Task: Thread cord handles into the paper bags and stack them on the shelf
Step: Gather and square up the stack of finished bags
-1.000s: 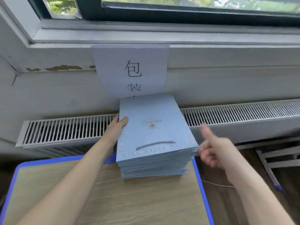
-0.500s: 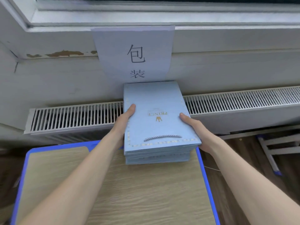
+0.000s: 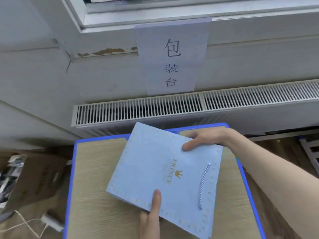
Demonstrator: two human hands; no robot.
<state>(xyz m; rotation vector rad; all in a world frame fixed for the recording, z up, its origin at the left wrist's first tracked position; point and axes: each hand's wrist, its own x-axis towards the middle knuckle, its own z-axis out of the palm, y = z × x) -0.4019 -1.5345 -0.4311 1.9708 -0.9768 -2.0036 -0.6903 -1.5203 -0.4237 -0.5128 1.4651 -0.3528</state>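
We grip the flat light-blue paper bags [image 3: 151, 169] askew, left hand [image 3: 151, 216] pinching the near edge, right hand [image 3: 203, 138] holding the far-right corner.

Blue-edged wooden table [image 3: 96, 187] beneath paper bags [image 3: 151, 169]

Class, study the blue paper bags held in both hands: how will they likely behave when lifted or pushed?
The blue bags seem fairly stiff: they lie flat though the left hand and right hand grip only two edges. Smooth faces suggest layers may slide apart if pushed. The cord handle lies loose and would likely dangle.
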